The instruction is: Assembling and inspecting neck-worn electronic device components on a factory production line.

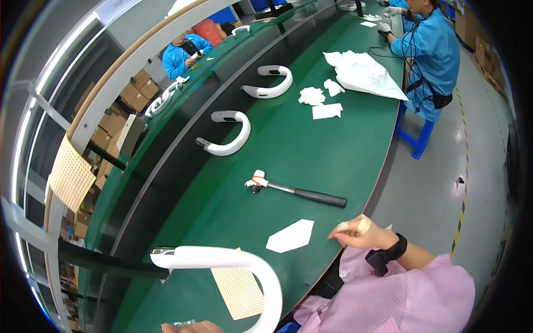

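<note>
A white U-shaped neckband device (272, 283) is raised close in front of me, its far arm ending in a silvery tip. The near arm runs out of view at the lower edge. There the fingers of my left hand (194, 327) show only in part, closed around that hidden end. My right hand (363, 232), with pale wraps on its fingers and a black band at the wrist, rests at the table's right edge. Its fingers are curled together and nothing shows in them. Beside it lies a white paper piece (291, 236). A rubber-handled hammer (311, 195) with a wrapped head lies farther off.
Two more white neckband devices (241, 136) (286, 83) lie along the green table (327, 155). Beyond are crumpled papers (312, 96) and a large white sheet (363, 72). A yellowish dotted sheet (239, 291) is under the raised device. A co-worker (427, 50) in blue sits at right.
</note>
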Demonstrator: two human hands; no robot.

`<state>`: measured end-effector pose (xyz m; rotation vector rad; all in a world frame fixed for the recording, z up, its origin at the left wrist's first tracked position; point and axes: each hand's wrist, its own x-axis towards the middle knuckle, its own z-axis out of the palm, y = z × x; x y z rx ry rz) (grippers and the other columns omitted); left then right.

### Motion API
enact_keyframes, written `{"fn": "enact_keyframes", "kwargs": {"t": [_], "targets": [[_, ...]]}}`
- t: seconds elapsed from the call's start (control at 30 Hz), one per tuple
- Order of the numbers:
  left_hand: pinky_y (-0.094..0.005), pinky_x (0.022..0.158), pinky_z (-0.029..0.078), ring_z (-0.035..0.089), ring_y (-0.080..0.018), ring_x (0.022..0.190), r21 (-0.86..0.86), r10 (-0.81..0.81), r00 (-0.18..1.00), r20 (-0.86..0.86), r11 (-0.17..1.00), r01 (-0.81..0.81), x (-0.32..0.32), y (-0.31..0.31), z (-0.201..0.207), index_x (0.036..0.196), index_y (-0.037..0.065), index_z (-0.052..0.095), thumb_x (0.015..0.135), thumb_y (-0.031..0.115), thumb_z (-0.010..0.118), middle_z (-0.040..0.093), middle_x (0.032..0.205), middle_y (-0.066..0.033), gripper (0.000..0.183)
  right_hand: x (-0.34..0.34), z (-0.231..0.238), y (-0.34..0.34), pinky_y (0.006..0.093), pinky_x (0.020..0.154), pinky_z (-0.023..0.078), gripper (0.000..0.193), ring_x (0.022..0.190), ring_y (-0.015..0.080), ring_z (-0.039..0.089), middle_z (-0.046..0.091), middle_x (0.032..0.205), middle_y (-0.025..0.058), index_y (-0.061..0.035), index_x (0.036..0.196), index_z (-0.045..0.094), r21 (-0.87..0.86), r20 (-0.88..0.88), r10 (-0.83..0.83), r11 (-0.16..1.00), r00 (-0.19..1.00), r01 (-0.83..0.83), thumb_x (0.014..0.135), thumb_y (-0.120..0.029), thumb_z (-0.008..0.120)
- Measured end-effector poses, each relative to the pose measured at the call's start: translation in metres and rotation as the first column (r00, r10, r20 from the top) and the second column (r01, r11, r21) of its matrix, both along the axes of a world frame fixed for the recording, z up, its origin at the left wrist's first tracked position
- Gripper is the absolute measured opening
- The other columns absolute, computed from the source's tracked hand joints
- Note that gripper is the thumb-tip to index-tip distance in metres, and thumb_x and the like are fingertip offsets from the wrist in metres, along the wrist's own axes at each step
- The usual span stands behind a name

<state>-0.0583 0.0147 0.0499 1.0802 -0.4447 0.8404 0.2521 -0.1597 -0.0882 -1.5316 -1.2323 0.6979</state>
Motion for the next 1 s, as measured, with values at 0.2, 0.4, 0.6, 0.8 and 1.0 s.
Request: {"fn": "enact_keyframes", "kwargs": {"t": [0.2,0.4,0.6,0.8,1.0], "targets": [[-0.0235,0.039,0.045,0.055,-0.0119,0.047,-0.069,-0.052,0.969,0.241,0.995,0.070,0.029,0.006,-0.013,0.119,-0.001,0.038,0.083,0.035,0.062,0.055,0.073,-0.0024,0.057,0.014,-0.011,0.008,0.0208,0.046,0.042,0.013,0.047,0.0061,0.055,0.062,0.061,0.0019,-0.0061,0.093,0.066,0.103,-0.039,0.167,0.981,0.985,-0.163,0.086,-0.014,0.058],[-0.0225,0.039,0.046,0.054,-0.0109,0.047,-0.086,-0.192,0.948,0.254,0.972,0.220,0.063,0.007,-0.026,0.121,-0.002,0.035,0.085,0.034,0.061,0.056,0.074,-0.0036,0.057,0.020,-0.015,0.015,0.0265,0.052,0.047,0.012,0.058,0.0164,0.061,0.065,0.075,0.0082,-0.0071,0.094,0.064,0.232,0.128,0.155,0.956,0.980,-0.182,0.084,-0.012,0.059],[-0.0234,0.039,0.046,0.055,-0.0133,0.048,-0.040,-0.362,0.927,0.103,0.929,0.367,0.113,-0.007,-0.016,0.118,0.001,0.040,0.085,0.034,0.059,0.057,0.081,-0.0070,0.050,0.025,-0.026,0.002,0.0330,0.061,0.048,0.014,0.067,0.0254,0.060,0.062,0.078,0.0101,-0.0047,0.093,0.060,0.370,0.130,0.173,0.905,0.976,-0.210,0.086,-0.015,0.054],[-0.0255,0.041,0.047,0.058,-0.0151,0.052,-0.005,-0.539,0.842,0.019,0.842,0.539,0.248,-0.048,-0.002,0.116,0.004,0.039,0.082,0.033,0.063,0.059,0.080,-0.0066,0.050,0.056,-0.070,-0.085,0.0377,0.068,0.048,0.021,0.079,0.0291,0.060,0.059,0.083,0.0117,-0.0061,0.093,0.057,0.259,0.131,0.027,0.964,0.991,-0.060,0.090,-0.024,0.047],[-0.0270,0.043,0.048,0.058,-0.0157,0.055,-0.031,-0.847,0.524,-0.087,0.528,0.848,0.480,-0.109,0.030,0.124,0.005,0.037,0.082,0.033,0.063,0.059,0.083,-0.0070,0.057,0.013,-0.109,-0.341,0.0421,0.060,0.049,0.023,0.079,0.0307,0.062,0.063,0.082,0.0107,-0.0137,0.090,0.063,-0.659,0.337,-0.584,0.413,0.738,0.628,0.082,-0.028,0.047]]}}
